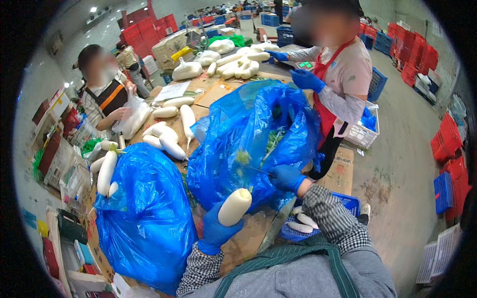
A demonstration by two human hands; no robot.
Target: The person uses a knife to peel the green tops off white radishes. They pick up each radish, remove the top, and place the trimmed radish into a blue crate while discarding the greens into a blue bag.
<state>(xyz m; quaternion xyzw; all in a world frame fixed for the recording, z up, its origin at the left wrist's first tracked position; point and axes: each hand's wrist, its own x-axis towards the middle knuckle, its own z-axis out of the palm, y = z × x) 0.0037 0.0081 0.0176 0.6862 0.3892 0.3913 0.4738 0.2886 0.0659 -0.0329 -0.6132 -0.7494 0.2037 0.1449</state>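
Observation:
My left hand [220, 229], in a blue glove, grips a white daikon radish [234, 208] whose cut end points up and away from me. In my right hand [286, 178], also gloved in blue, is a thin dark blade [258, 171], likely a knife; its handle is hidden by the fingers. A blurred pale-green radish top [243, 157] appears just beyond the blade, against a large open blue plastic bag [227, 123]. Green leaves [275, 140] show inside that bag. To the left of my left hand stands a second, full blue plastic bag [147, 212].
Several daikons [167, 139] lie on the cardboard-covered table [208, 91], with more piled at its far end. A blue basket [298, 234] holding radishes is below my right arm. One co-worker [344, 74] stands at the right, another [108, 93] at the left handles a plastic bag.

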